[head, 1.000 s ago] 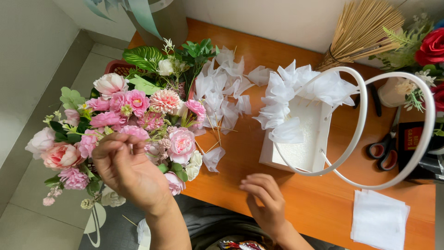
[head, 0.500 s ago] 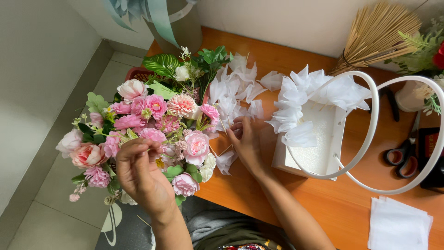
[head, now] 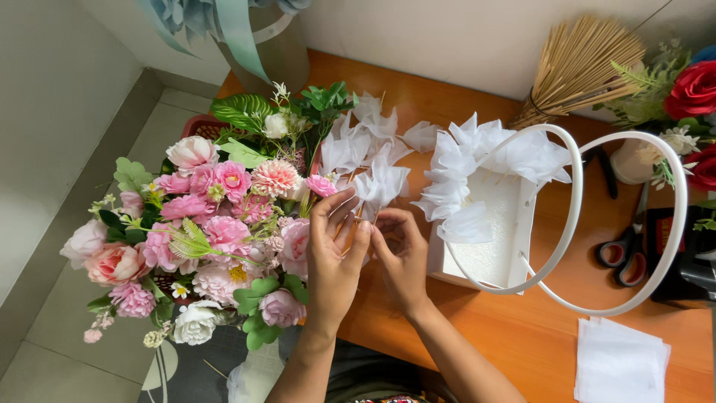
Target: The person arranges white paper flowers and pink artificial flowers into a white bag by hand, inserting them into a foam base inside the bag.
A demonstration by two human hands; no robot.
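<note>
Seen from above, two bare hands meet at the near edge of an orange-brown wooden bench. The left hand and the right hand both have their fingers pinched together on a folded white tissue-paper flower on a thin wooden stick, held upright between them. Touching the left hand is a large bouquet of pink, peach and white artificial flowers with green leaves. Just right of the hands stands a white square box basket with two round hoop handles, more white paper flowers lining its far rim. Further right lie black-handled scissors, a stack of white tissue sheets, a bundle of wooden skewers and red artificial roses.
</note>
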